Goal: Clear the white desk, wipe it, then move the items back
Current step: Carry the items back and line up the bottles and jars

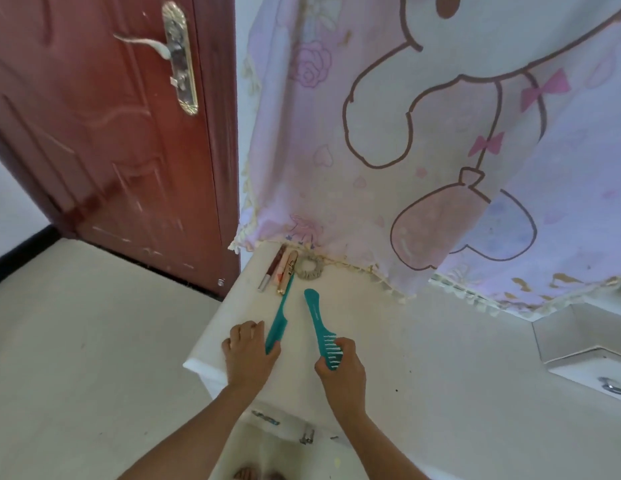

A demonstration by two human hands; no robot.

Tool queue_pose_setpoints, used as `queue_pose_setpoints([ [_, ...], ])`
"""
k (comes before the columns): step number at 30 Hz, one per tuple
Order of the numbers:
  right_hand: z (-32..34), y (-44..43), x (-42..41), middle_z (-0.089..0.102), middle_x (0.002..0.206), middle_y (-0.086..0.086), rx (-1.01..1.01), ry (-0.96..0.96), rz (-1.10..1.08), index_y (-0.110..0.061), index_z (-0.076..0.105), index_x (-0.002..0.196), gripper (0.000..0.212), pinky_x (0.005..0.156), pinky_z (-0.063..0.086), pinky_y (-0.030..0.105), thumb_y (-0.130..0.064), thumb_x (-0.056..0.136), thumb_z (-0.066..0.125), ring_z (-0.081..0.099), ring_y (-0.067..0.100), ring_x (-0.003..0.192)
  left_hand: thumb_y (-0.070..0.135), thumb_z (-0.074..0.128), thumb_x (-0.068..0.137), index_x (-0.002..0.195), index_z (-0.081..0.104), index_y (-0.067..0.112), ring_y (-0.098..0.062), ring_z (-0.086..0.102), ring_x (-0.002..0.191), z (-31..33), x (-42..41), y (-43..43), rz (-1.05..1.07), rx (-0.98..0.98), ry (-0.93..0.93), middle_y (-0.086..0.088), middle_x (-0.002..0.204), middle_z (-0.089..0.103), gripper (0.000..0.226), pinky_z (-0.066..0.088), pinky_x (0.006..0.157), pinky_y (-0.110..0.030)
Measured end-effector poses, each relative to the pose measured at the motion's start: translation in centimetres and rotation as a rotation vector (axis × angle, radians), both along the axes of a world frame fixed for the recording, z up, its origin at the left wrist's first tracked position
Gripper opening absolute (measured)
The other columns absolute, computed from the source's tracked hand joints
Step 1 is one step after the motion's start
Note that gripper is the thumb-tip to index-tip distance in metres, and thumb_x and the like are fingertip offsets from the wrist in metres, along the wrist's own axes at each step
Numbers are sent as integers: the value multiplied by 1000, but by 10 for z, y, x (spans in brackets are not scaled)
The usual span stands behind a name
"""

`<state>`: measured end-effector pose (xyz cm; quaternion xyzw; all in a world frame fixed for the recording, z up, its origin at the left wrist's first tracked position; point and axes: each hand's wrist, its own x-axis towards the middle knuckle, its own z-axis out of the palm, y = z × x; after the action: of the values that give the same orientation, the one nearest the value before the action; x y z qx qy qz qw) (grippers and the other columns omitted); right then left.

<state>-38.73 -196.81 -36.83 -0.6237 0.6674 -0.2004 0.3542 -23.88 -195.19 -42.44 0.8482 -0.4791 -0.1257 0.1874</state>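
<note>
Fingers [349, 346] of the right hand [342, 367] clench the toothed end of the wide comb [314, 313], its handle aimed at the curtain [337, 168], while the left hand [250, 349] covers the near end of the tail comb [279, 313], which lies on the bench [388, 341] pointing toward that curtain, grip unclear.

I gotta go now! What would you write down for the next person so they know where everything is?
Left hand holds the end of the tail comb, which lies on the white desk.
Right hand grips the wide comb by its toothed end.
Tubes and a scrunchie lie at the desk's back, by the curtain.
Done: cannot tell if the desk was wiped; no cloth in view.
Left: either finish clearing and wipe, or set both combs down.
</note>
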Motion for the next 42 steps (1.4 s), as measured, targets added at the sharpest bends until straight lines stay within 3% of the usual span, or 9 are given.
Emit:
queue_pose_setpoints([
  [3,-6,-9,14,61,93,7,1,-101,-49,-18,42,100,29,65,44,28,-10,80,61,58,24,80,33,53,89,126,51,10,-30,38,127,-3,17,18,-6,60,-37,-10,134,49,45,34,98,-44],
  [6,-15,-14,32,54,98,8,11,-128,-68,-10,46,110,33,71,44,31,-7,80,61,56,28,91,43,35,93,141,29,23,-19,14,140,-12,36,41,-88,242,-101,1,152,21,52,20,111,-36],
  [10,-26,-16,55,45,121,16,26,-109,-94,-2,48,115,36,94,43,37,1,80,59,48,30,107,46,32,94,144,21,29,-14,7,141,-9,48,44,-209,326,-125,7,154,11,54,14,113,-33],
  [16,-32,-21,73,32,130,12,147,-175,-116,-5,47,112,31,91,47,29,6,83,52,47,26,110,45,32,94,145,17,28,-17,5,142,-2,51,41,-241,400,-111,5,155,7,56,13,114,-37],
  [23,-37,-21,66,34,130,9,145,-103,-4,-8,48,116,33,97,47,35,0,85,54,46,23,115,44,38,93,144,18,27,-21,5,142,3,51,36,-256,443,-88,4,155,8,58,15,114,-41],
  [26,-35,-25,62,33,132,8,105,-47,62,-10,48,116,32,99,44,32,-3,85,55,42,21,117,44,40,92,144,20,28,-23,6,142,4,52,35,-261,460,-80,4,155,9,58,15,114,-42],
  [30,-27,-33,58,30,138,8,20,28,176,-11,47,120,33,103,40,34,-7,88,52,35,21,124,44,41,91,144,21,27,-22,8,142,7,54,34,-276,467,-88,4,155,9,58,17,114,-43],
  [37,3,-54,48,28,144,6,-200,111,386,-17,47,124,36,104,31,27,-16,89,54,29,20,129,43,38,92,141,27,28,-19,19,138,17,59,30,-275,468,-91,5,151,21,53,25,111,-39],
  [42,36,-76,40,42,135,1,-381,226,581,-18,51,121,33,100,29,27,-25,89,53,31,18,128,39,40,94,137,36,26,-15,34,129,51,74,19,-143,245,-83,6,141,41,45,31,104,-32],
])
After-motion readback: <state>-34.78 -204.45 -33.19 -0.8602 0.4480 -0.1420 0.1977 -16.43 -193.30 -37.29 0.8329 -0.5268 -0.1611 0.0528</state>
